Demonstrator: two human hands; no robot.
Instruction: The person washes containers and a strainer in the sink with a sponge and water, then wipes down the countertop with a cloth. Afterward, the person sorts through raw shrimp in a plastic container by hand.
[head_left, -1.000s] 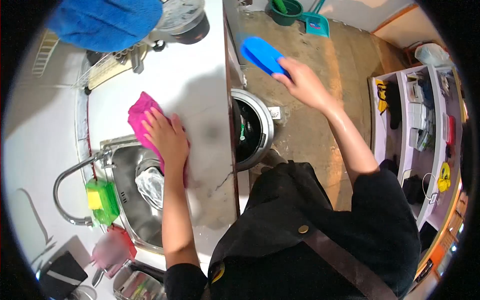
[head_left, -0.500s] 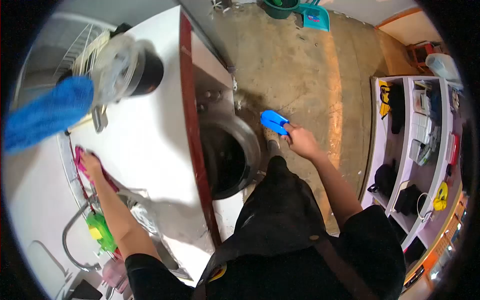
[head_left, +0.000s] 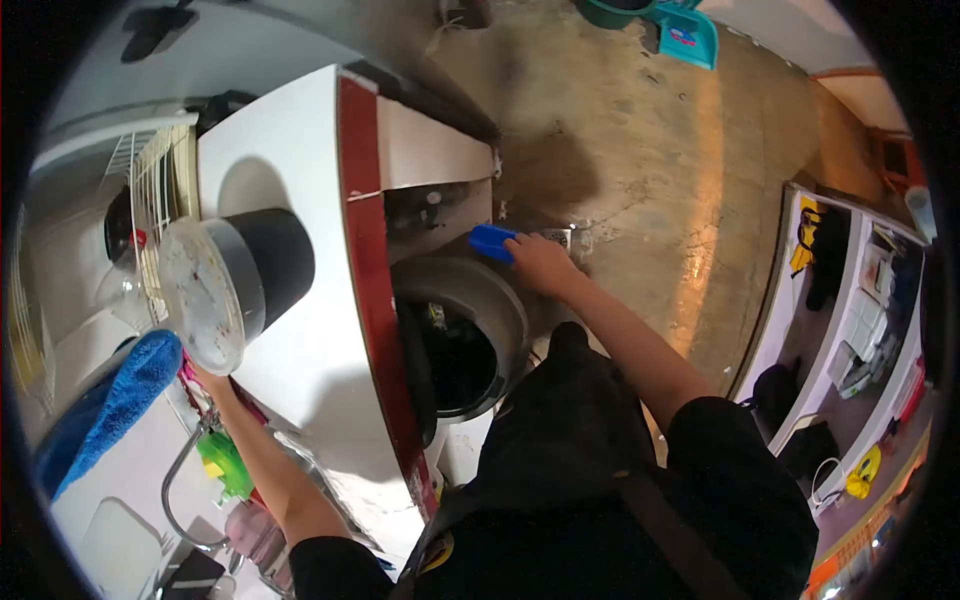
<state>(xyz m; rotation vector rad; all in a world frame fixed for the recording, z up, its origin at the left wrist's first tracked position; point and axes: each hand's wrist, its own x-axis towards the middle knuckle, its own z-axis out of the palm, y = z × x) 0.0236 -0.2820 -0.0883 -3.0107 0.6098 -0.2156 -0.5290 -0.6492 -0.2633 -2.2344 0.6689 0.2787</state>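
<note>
Pink cloth [head_left: 188, 372] noted at the left hand [head_left: 213, 383], both partly hidden behind the tub [head_left: 240, 282] on the counter [head_left: 318, 315], finger posture not determinable, wiping judged in hand and the next stroke judged to require clearing the tub; blue tool [head_left: 490, 242], near the bin [head_left: 512, 312], clasped in the right hand [head_left: 540, 264].

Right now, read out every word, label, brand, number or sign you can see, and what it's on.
No text is readable.
Teal dustpan: coloured label, too blurred to read.
Dark apron: round badge, too small to read.
White packs at right: any print too small to read.
Orange items at lower right: any print blurred.
Blue tool in the right hand: no lettering shows.
</note>
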